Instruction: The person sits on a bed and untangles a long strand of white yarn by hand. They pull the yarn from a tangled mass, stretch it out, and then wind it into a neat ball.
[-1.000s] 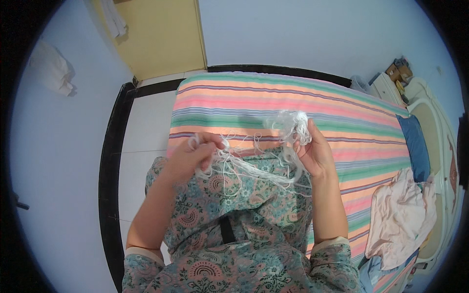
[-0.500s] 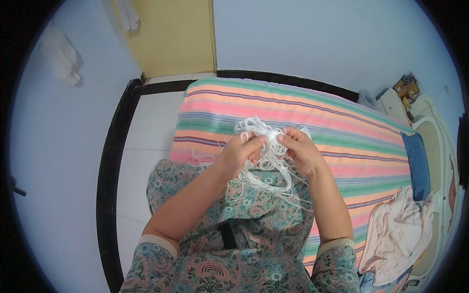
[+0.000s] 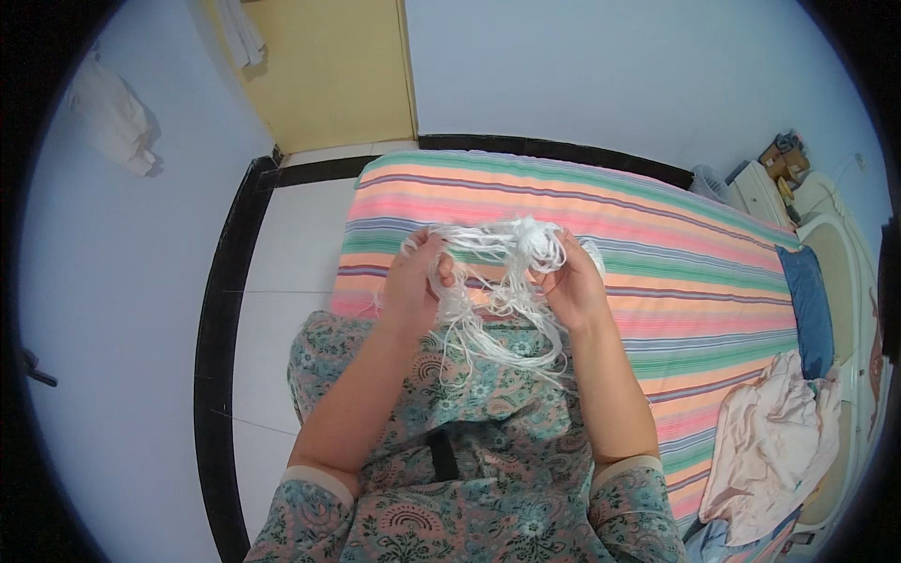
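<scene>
A loose, tangled bundle of white yarn (image 3: pixel 497 242) stretches between my two hands. My left hand (image 3: pixel 415 283) is closed round the strands at its left end. At the other end, my right hand (image 3: pixel 574 289) grips a thicker clump, with loops sticking out above the thumb. More strands hang below and curve over the patterned cloth (image 3: pixel 413 375) on my lap. Behind my right hand a bit of white shows on the bed; I cannot tell if it belongs to the same yarn.
Before me lies a bed with a striped cover (image 3: pixel 685 291). Toward its headboard (image 3: pixel 838 263) are a blue pillow (image 3: pixel 805 310) and a crumpled pale pink cloth (image 3: pixel 765 450). A white cabinet (image 3: pixel 762 192) stands at the far right corner, and a yellow door (image 3: pixel 328 75) beyond the tiled floor.
My hands have moved apart, the left one to the left. The yarn that was bunched between my fingers is now drawn out sideways.
</scene>
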`<state>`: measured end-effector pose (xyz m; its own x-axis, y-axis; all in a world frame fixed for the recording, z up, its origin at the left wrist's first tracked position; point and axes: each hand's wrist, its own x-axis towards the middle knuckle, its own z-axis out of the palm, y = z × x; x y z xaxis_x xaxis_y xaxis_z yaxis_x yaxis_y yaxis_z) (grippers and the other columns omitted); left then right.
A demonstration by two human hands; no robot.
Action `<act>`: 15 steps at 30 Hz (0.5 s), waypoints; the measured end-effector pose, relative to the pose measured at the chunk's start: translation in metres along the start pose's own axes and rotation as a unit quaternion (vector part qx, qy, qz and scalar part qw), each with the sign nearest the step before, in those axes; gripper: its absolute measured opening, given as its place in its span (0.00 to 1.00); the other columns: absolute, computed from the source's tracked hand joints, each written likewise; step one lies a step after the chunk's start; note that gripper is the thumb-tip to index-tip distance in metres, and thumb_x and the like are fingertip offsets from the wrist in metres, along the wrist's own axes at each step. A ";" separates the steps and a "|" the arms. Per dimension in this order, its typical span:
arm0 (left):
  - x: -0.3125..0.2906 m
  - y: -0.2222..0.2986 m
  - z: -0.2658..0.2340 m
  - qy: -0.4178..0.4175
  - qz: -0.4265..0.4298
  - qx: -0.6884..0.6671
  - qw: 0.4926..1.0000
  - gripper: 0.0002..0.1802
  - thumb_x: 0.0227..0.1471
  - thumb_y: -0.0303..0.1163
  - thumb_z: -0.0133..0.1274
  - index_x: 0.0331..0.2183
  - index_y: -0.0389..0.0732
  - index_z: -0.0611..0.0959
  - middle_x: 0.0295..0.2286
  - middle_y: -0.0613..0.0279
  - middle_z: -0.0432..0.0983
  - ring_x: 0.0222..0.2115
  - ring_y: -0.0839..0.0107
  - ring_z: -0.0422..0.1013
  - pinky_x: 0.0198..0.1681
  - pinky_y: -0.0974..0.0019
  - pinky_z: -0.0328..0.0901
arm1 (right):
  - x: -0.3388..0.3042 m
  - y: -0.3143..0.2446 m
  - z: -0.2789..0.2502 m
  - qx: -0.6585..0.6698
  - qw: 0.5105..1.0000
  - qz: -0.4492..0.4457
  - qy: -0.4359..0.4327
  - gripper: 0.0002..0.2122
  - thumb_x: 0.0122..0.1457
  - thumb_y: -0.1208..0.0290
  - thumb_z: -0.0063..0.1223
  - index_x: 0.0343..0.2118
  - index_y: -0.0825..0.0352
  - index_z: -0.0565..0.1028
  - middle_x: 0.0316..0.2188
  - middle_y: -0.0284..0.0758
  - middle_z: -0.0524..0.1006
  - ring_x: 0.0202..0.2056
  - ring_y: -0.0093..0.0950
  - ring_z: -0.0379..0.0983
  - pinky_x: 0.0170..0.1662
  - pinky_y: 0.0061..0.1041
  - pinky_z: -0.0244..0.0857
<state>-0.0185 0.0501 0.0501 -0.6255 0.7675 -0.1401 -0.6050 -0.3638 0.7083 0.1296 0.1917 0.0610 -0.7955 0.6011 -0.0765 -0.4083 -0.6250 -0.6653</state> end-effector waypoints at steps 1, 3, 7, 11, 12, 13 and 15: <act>-0.001 0.002 -0.002 0.012 0.003 -0.012 1.000 0.14 0.53 0.33 0.45 0.40 0.37 0.69 0.16 0.69 0.62 0.17 0.81 0.60 0.21 0.76 0.57 | 0.000 0.002 0.000 -0.042 0.999 0.000 -0.006 0.06 0.56 0.71 0.47 0.34 0.66 0.69 0.31 0.30 0.73 0.31 0.21 0.71 0.36 0.22 0.67; -0.002 0.005 -0.003 -0.028 -0.053 0.098 0.993 0.10 0.52 0.34 0.46 0.36 0.40 0.70 0.17 0.69 0.62 0.17 0.80 0.59 0.21 0.76 0.57 | -0.001 0.008 0.002 -0.124 0.992 0.002 -0.019 0.06 0.54 0.72 0.49 0.34 0.65 0.69 0.30 0.29 0.73 0.29 0.20 0.70 0.35 0.21 0.66; -0.024 0.005 0.027 -0.127 -0.062 0.262 0.955 0.20 0.49 0.36 0.49 0.41 0.34 0.69 0.16 0.69 0.64 0.18 0.82 0.60 0.20 0.77 0.57 | -0.009 0.009 0.021 -0.285 0.955 -0.013 -0.077 0.05 0.53 0.73 0.52 0.32 0.63 0.70 0.28 0.27 0.72 0.30 0.17 0.68 0.36 0.18 0.63; -0.014 0.000 0.011 -0.050 -0.047 0.162 0.984 0.14 0.47 0.35 0.51 0.34 0.36 0.72 0.18 0.69 0.64 0.18 0.82 0.60 0.22 0.79 0.57 | -0.018 0.014 0.026 -0.231 0.970 -0.030 -0.064 0.05 0.52 0.74 0.52 0.32 0.63 0.70 0.29 0.26 0.72 0.32 0.18 0.68 0.37 0.19 0.63; -0.014 0.001 0.008 -0.061 -0.029 0.157 0.985 0.13 0.47 0.35 0.51 0.33 0.37 0.72 0.18 0.69 0.64 0.18 0.82 0.60 0.23 0.79 0.57 | -0.019 0.015 0.026 -0.179 0.982 -0.034 -0.052 0.05 0.52 0.74 0.52 0.32 0.62 0.70 0.29 0.25 0.71 0.32 0.19 0.68 0.38 0.20 0.63; -0.013 0.003 0.006 -0.072 -0.010 0.152 0.986 0.12 0.48 0.35 0.50 0.32 0.38 0.72 0.17 0.69 0.64 0.18 0.82 0.60 0.23 0.78 0.57 | -0.021 0.015 0.026 -0.150 0.987 -0.037 -0.044 0.05 0.52 0.74 0.52 0.32 0.62 0.70 0.29 0.25 0.71 0.33 0.19 0.68 0.38 0.20 0.63; -0.016 0.006 0.006 -0.083 0.011 0.139 0.987 0.10 0.49 0.34 0.49 0.30 0.38 0.71 0.17 0.69 0.64 0.17 0.82 0.60 0.23 0.78 0.58 | -0.026 0.014 0.024 -0.092 0.994 -0.044 -0.028 0.05 0.52 0.74 0.52 0.32 0.62 0.70 0.30 0.25 0.71 0.33 0.19 0.67 0.38 0.22 0.63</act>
<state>-0.0094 0.0390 0.0609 -0.5337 0.8453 -0.0246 -0.4194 -0.2393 0.8757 0.1334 0.1551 0.0717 -0.7862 0.6174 0.0258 -0.3926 -0.4669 -0.7924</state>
